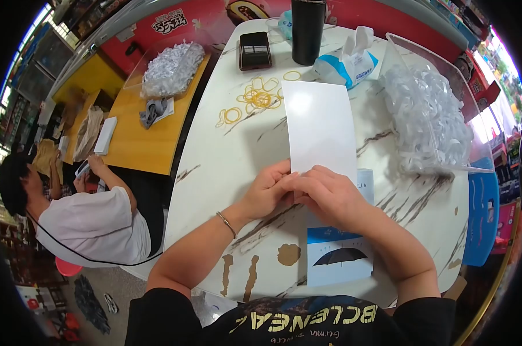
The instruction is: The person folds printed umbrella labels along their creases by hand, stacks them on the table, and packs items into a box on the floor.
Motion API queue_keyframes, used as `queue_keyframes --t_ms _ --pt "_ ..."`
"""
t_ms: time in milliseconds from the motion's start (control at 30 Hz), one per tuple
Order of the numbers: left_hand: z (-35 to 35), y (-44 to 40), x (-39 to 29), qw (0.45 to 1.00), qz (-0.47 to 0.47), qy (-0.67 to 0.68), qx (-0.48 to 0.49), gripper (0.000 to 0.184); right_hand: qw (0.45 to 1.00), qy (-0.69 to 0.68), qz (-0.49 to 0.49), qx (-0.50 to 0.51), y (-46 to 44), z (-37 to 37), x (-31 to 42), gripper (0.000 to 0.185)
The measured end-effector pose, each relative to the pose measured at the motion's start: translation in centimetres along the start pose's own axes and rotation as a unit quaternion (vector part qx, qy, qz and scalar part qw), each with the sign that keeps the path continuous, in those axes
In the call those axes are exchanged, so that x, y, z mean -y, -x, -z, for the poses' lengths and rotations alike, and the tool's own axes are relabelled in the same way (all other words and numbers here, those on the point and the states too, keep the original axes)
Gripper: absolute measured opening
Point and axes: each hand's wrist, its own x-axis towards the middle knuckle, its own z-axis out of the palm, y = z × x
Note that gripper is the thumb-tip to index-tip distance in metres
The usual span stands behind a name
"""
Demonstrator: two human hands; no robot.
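Observation:
Between my two hands a white glossy card is held up above the marble-patterned table. My left hand closes on its lower left edge, and my right hand grips the bottom edge, fingers curled. The hands touch each other, and the fingertips behind the card are hidden. Under my right hand and forearm lies printed paper with a black umbrella picture on a light blue ground. Yellow rubber bands are scattered beyond my left hand.
A clear bin of translucent plastic pieces stands at the right, a tissue pack, black tumbler and black phone at the back. At left, another person sits by a yellow table with another bin.

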Motion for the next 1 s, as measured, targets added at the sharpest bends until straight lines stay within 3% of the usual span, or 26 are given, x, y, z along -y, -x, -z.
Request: queue_keyframes --t_ms 100,300,433,533,733,800,867,933,1000 --pt "0.3 -0.1 0.5 1.0 0.0 0.017 0.01 0.027 0.999 0.046 0.006 -0.005 0.0 -0.1 0.2 0.025" --pt "-0.3 0.0 -0.4 0.996 -0.005 -0.055 -0.064 0.028 0.994 -0.084 -0.058 -0.028 -0.1 1.5 -0.2 0.023" --pt "0.1 0.0 -0.4 0.997 0.006 -0.063 -0.049 0.027 0.99 -0.107 -0.082 -0.03 -0.4 3.1 0.4 0.024" --pt "0.2 -0.1 -0.2 0.997 0.001 -0.063 -0.045 0.027 0.997 -0.047 -0.059 0.021 -0.1 3.0 0.2 0.025" --pt "-0.4 0.1 -0.5 0.994 0.013 -0.087 -0.063 0.026 0.998 -0.011 0.061 -0.01 -0.1 2.7 -0.5 0.024" --pt "-0.8 0.0 -0.8 0.994 0.01 -0.077 -0.08 0.026 0.998 -0.062 0.005 -0.029 0.2 4.0 0.2 0.022" --pt "-0.8 -0.1 -0.8 0.992 0.005 -0.074 -0.1 0.025 0.991 -0.1 -0.05 -0.075 -0.1 6.5 1.7 0.013" --pt "-0.2 -0.4 -0.4 0.992 -0.009 -0.04 -0.119 0.025 0.951 -0.212 -0.077 -0.211 0.8 9.0 2.5 0.008" --pt "0.5 -0.5 0.3 0.991 -0.028 0.023 -0.133 0.025 0.91 -0.236 -0.001 -0.34 2.2 11.0 2.4 0.008"
